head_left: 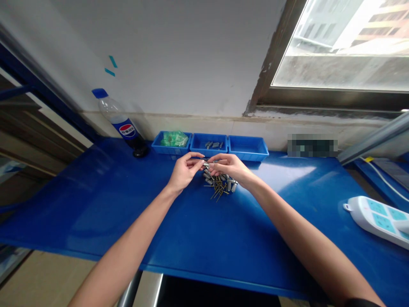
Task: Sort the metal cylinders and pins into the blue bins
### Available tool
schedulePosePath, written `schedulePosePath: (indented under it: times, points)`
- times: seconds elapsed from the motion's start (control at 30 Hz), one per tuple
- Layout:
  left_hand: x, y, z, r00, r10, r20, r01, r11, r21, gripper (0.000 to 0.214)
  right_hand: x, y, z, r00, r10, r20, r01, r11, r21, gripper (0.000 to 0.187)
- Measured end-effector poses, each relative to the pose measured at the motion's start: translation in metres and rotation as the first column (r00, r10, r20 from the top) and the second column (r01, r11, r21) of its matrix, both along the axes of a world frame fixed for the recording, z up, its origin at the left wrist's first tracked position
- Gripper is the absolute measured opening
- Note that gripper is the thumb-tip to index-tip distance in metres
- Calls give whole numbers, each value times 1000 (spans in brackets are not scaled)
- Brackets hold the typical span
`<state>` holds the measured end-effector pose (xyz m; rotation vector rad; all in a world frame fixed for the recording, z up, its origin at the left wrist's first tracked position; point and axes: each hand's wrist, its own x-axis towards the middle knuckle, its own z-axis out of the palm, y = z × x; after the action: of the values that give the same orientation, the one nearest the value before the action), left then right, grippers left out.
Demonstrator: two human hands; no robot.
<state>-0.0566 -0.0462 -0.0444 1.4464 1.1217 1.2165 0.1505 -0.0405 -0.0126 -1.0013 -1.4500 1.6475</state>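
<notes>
A: Holding?
B: Small metal part [206, 164], pinched by my left hand [184, 171] and right hand [231, 166], at the far edge of the screw pile [220, 187].
A: Handling?
B: Probably light, stiff, slick. I'd grip its sides near the ends.

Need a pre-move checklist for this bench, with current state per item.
1. Left hand and right hand both in view: ok.
2. Small metal part at the fingertips: ok.
3. Firm grip by each hand: cannot tell, too small to see.
4. Loose pieces separated by kind: not ok, brass-coloured pins and grey cylinders share one heap.
5. Middle bin contents visible: ok, grey pieces inside.
6. Bottle apart from both hands: ok.
</notes>
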Motion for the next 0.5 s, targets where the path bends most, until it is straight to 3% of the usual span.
schedulePosePath:
  times: [0.27,0.4,0.5]
  points:
    - [4,-6,1,997,-74,17,74,997,-26,39,3,3,-2,996,-76,47,74,996,56,33]
    - [0,-5,1,969,27,-246,11,989,149,23,7,8,-6,972,-228,62,216,964,156,33]
    - [-6,-3,0,848,114,-517,48,956,290,22,8,12,-6,942,-336,-7,331,924,192,47]
